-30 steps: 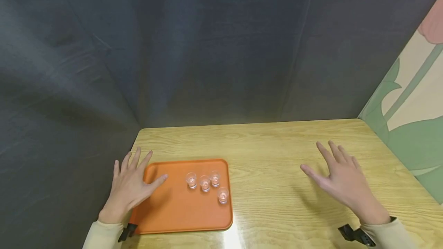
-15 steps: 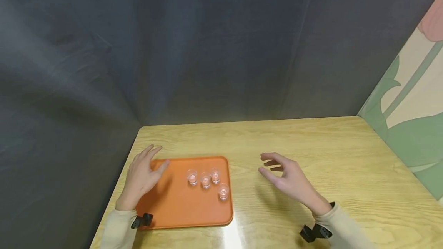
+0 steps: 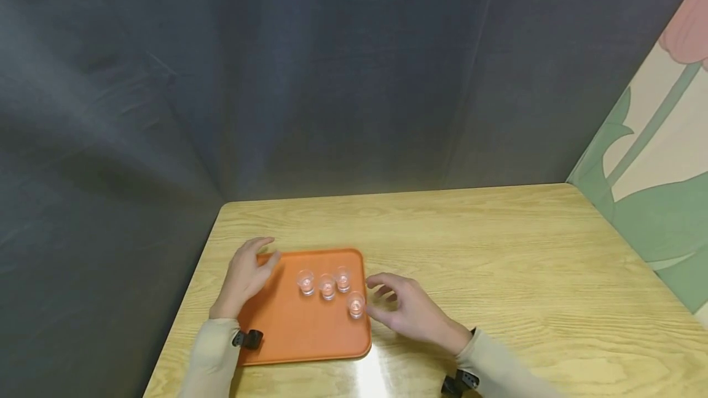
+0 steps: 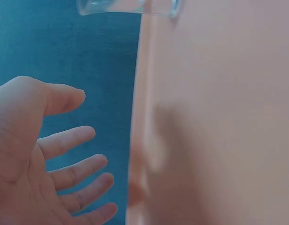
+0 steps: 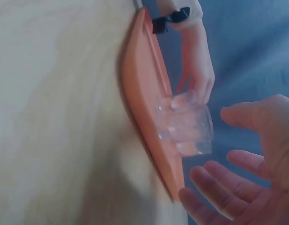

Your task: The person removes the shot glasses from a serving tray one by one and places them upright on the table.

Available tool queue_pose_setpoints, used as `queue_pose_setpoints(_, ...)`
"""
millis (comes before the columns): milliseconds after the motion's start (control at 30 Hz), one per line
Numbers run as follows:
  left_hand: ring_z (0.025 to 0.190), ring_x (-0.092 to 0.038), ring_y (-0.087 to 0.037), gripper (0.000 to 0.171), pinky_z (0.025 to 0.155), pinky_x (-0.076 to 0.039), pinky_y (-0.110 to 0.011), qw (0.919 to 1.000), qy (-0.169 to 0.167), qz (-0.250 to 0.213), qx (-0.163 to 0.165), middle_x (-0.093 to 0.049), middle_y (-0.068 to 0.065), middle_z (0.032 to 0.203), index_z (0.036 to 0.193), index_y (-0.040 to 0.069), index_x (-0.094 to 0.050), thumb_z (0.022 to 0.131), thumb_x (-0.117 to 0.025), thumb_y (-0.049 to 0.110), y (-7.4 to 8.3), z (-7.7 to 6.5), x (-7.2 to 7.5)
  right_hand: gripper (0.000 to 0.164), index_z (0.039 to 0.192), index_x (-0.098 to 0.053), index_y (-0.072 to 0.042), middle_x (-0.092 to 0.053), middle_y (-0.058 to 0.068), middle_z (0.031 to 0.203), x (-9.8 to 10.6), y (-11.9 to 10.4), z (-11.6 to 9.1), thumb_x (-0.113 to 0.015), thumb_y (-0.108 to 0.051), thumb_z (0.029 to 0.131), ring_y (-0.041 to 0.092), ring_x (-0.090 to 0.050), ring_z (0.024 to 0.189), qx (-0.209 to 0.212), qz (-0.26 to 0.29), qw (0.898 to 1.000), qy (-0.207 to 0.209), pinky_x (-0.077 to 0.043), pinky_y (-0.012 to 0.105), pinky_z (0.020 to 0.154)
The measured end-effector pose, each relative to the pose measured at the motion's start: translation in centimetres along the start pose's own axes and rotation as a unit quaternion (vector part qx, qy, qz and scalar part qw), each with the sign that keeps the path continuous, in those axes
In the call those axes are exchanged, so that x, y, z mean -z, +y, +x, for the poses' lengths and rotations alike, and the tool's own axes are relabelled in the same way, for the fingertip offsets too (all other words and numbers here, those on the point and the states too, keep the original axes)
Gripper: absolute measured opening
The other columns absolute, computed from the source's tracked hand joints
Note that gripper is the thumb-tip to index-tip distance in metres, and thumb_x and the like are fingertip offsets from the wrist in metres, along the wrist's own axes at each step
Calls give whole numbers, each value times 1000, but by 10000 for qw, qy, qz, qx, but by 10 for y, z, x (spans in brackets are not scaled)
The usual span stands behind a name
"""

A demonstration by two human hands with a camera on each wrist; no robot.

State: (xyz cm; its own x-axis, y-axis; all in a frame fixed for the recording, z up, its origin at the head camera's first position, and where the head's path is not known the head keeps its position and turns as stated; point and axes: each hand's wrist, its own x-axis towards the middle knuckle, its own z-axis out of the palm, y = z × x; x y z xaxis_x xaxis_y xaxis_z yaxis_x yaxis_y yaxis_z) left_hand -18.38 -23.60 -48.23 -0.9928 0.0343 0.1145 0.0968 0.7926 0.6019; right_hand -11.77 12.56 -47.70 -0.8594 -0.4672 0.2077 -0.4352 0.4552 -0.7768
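Note:
An orange tray (image 3: 301,339) lies on the left part of the table, with several small clear glasses grouped toward its right side. My right hand (image 3: 412,312) is at the tray's right edge, fingers loosely bent, beside the nearest glass (image 3: 356,306). Nothing sits between thumb and fingers, and in the right wrist view the hand (image 5: 247,173) looks spread, apart from the glasses (image 5: 186,124). My left hand (image 3: 243,278) hovers over the tray's left edge, holding nothing; the left wrist view shows its fingers (image 4: 76,171) apart. Part of a glass (image 4: 128,5) enters that view's top.
The wooden table (image 3: 498,250) extends to the right of the tray. A dark curtain (image 3: 343,78) rises behind and along the left. Fabric with a flower pattern (image 3: 658,214) hangs at the right. Each wrist wears a black strap (image 3: 247,339).
My right hand has travelled left from over the table to the tray's right edge, its fingers bending more. The left hand has shifted slightly right. The glasses and tray stay put.

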Motion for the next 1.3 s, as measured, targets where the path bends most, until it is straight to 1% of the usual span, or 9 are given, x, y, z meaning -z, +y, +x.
queue_pose_setpoints(133,141,-54,-47,50,116,-44,-66,9999,-75,125,41,-59,-23,151,148,6,-62,106,-64,33,-2,4,-7,43,131,-71,-4,-77,11,124,-9,-1,2,-83,-23,93,26,-77,100,32,-62,9999,-73,-63,32,81)
queue_pose_setpoints(267,135,-58,-46,47,112,-47,-64,9996,-34,270,-1,-64,-23,144,144,4,-65,105,-67,32,-4,4,-13,41,127,-72,-5,-79,8,119,-13,-1,4,-83,-25,93,23,-76,96,94,-121,9999,-57,-62,30,77)
queue_pose_setpoints(367,133,-60,-45,43,112,-48,-62,9995,31,315,-36,-66,-22,140,138,5,-70,104,-68,31,-5,3,-15,37,124,-74,-7,-79,4,111,-16,0,6,-83,-24,93,20,-75,92,104,-134,9998,-61,-61,28,75)
queue_pose_setpoints(533,132,-60,-44,36,113,-48,-61,9995,73,318,-14,-68,-20,137,129,6,-75,102,-69,30,-6,2,-18,33,122,-74,-10,-79,0,104,-20,2,7,-83,-21,92,17,-74,90,-12,-8,9999,-156,-60,27,77)
queue_pose_setpoints(767,136,-57,-44,36,116,-45,-62,9997,40,243,89,-67,-20,140,130,7,-74,102,-69,29,-8,2,-19,30,120,-75,-12,-79,0,103,-23,2,10,-83,-21,93,16,-74,88,-36,161,9997,-196,-62,29,79)
queue_pose_setpoints(1000,136,-57,-43,36,116,-45,-61,9994,83,315,113,-67,-19,140,131,7,-74,102,-69,29,-7,1,-18,29,118,-75,-13,-79,-1,101,-23,2,11,-84,-20,92,7,-72,85,-123,323,9992,-199,-63,28,77)
queue_pose_setpoints(1100,134,-58,-43,38,115,-45,-61,9992,112,380,103,-68,-19,138,131,7,-73,102,-69,30,-5,1,-18,28,118,-76,-12,-79,0,100,-23,2,11,-84,-19,92,8,-72,85,-122,399,9990,-177,-63,28,76)
queue_pose_setpoints(1300,133,-57,-44,39,115,-45,-61,9992,35,376,162,-69,-20,137,132,6,-72,101,-70,30,-4,3,-20,31,118,-77,-9,-79,0,99,-23,5,9,-86,-17,89,18,-74,88,-101,511,9986,-109,-63,30,78)
